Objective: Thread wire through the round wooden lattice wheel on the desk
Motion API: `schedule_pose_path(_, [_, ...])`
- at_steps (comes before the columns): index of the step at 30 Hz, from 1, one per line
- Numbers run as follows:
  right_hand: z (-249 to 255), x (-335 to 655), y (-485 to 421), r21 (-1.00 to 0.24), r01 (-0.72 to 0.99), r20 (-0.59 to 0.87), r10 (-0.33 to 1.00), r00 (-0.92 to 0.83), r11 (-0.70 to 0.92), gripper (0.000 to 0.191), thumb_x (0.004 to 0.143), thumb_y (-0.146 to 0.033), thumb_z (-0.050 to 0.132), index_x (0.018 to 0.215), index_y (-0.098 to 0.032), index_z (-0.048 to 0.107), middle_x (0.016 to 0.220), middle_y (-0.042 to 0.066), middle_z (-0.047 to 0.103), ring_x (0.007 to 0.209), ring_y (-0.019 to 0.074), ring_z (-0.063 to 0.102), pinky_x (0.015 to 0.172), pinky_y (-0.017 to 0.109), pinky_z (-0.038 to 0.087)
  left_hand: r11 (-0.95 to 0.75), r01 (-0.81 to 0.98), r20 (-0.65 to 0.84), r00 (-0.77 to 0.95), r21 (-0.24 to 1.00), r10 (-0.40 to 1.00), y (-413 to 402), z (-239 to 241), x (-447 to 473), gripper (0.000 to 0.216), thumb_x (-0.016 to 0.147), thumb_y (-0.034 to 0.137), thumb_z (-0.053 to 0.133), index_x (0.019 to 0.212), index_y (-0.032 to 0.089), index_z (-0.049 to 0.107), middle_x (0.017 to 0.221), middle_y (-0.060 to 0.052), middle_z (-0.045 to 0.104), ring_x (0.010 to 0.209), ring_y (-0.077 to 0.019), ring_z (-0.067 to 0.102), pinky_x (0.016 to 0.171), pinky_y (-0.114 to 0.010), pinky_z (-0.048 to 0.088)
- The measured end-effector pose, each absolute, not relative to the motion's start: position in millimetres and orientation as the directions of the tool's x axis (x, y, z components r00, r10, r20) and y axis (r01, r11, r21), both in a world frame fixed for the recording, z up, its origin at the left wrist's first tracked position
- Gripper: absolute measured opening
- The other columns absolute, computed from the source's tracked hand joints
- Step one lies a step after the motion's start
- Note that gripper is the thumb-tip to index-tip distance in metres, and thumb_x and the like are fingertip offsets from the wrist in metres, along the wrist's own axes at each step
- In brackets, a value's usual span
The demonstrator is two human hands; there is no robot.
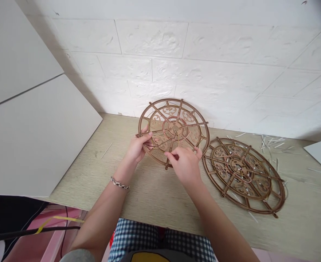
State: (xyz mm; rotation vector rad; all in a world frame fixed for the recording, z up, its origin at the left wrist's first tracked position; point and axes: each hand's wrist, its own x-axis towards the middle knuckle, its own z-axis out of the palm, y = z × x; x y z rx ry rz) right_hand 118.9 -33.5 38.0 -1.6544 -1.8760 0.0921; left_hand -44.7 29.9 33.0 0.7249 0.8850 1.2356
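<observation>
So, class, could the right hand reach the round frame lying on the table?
Probably yes: the lying frame is nearby, largely uncovered, though the right hand is busy at the held frame.

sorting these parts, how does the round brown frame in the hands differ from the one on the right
The held frame is tilted up off the table, while the other frame lies on it. The left hand grips the held frame's rim; no hand touches the other frame. Both are round, brown and openwork, with spokes and scrolled panels.

There are 2 hands [136, 148] [187, 164], 2 round frames [171, 127] [235, 165], 1 bracelet [119, 184] and 1 yellow strip [64, 218].
</observation>
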Motion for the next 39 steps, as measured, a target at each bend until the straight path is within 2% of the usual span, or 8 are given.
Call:
schedule_pose_path(5, [47,125,-33,-0.482,0.847,0.422,0.907,0.001,0.223,0.034,0.079,-0.040,0.068,0.059,-0.017,0.053,0.063,-0.003,0.059,0.073,0.0160,0.054,0.092,0.039,0.021,0.163,-0.521,-0.145,0.075,0.838,0.987,28,36,-45,0.061,0.076,0.016,0.064,0.134,0.020,0.047,0.074,-0.002,0.071,0.058,-0.0145,0.067,0.049,-0.020,0.052])
schedule_pose_path(8, [58,134,-35,-0.513,0.774,0.410,0.898,-0.157,0.370,0.035,0.085,-0.041,0.061,0.061,-0.017,0.054,0.063,-0.003,0.057,0.070,0.0135,0.053,0.087,0.034,0.025,0.134,-0.530,-0.129,0.047,0.837,0.991,27,38,-46,0.061,0.074,0.016,0.066,0.133,0.019,0.048,0.069,-0.001,0.070,0.057,-0.0143,0.066,0.050,-0.020,0.052])
schedule_pose_path(11, [67,142,-39,-0.524,0.699,0.335,0.872,-0.357,0.488,0.019,0.085,-0.034,0.061,0.072,-0.021,0.062,0.073,-0.004,0.061,0.076,0.0121,0.055,0.091,0.033,0.023,0.132,-0.515,-0.117,0.062,0.847,0.991,27,39,-47,0.059,0.076,0.017,0.064,0.133,0.017,0.048,0.066,-0.002,0.069,0.055,-0.0140,0.066,0.049,-0.019,0.051])
schedule_pose_path(13, [68,144,-40,-0.499,0.710,0.291,0.868,-0.402,0.496,0.009,0.084,-0.027,0.063,0.077,-0.023,0.065,0.079,-0.004,0.062,0.080,0.0121,0.056,0.095,0.035,0.019,0.138,-0.514,-0.120,0.068,0.846,0.990,27,41,-47,0.059,0.077,0.017,0.062,0.134,0.017,0.047,0.067,-0.003,0.070,0.056,-0.0141,0.066,0.049,-0.020,0.052])
schedule_pose_path(20, [58,141,-36,-0.390,0.775,0.283,0.866,-0.412,0.497,0.011,0.085,-0.022,0.059,0.075,-0.022,0.065,0.079,-0.003,0.062,0.081,0.0129,0.055,0.097,0.037,0.017,0.134,-0.538,-0.117,0.066,0.832,0.991,27,43,-47,0.057,0.075,0.015,0.062,0.131,0.018,0.049,0.067,-0.001,0.068,0.057,-0.0138,0.066,0.048,-0.020,0.052])
schedule_pose_path(24, [57,140,-37,-0.373,0.763,0.302,0.847,-0.438,0.528,0.009,0.085,-0.019,0.057,0.079,-0.022,0.063,0.082,-0.004,0.062,0.084,0.0123,0.056,0.100,0.036,0.015,0.118,-0.546,-0.096,0.070,0.829,0.993,27,43,-47,0.054,0.075,0.014,0.062,0.129,0.018,0.052,0.069,0.000,0.069,0.059,-0.0130,0.066,0.050,-0.019,0.053])
schedule_pose_path(33, [57,139,-39,-0.350,0.758,0.270,0.834,-0.482,0.551,0.016,0.088,-0.020,0.050,0.078,-0.021,0.063,0.079,-0.003,0.061,0.078,0.0119,0.054,0.102,0.039,0.015,0.146,-0.516,-0.136,0.057,0.844,0.989,27,45,-46,0.055,0.077,0.015,0.060,0.130,0.020,0.050,0.074,-0.001,0.070,0.058,-0.0146,0.066,0.049,-0.022,0.053])
schedule_pose_path(39, [60,140,-39,-0.320,0.772,0.256,0.835,-0.488,0.549,0.017,0.089,-0.021,0.051,0.078,-0.022,0.064,0.081,-0.002,0.059,0.080,0.0122,0.052,0.104,0.040,0.013,0.151,-0.527,-0.148,0.049,0.836,0.988,27,44,-46,0.057,0.079,0.013,0.058,0.134,0.017,0.046,0.068,-0.002,0.069,0.055,-0.0136,0.065,0.049,-0.020,0.052])
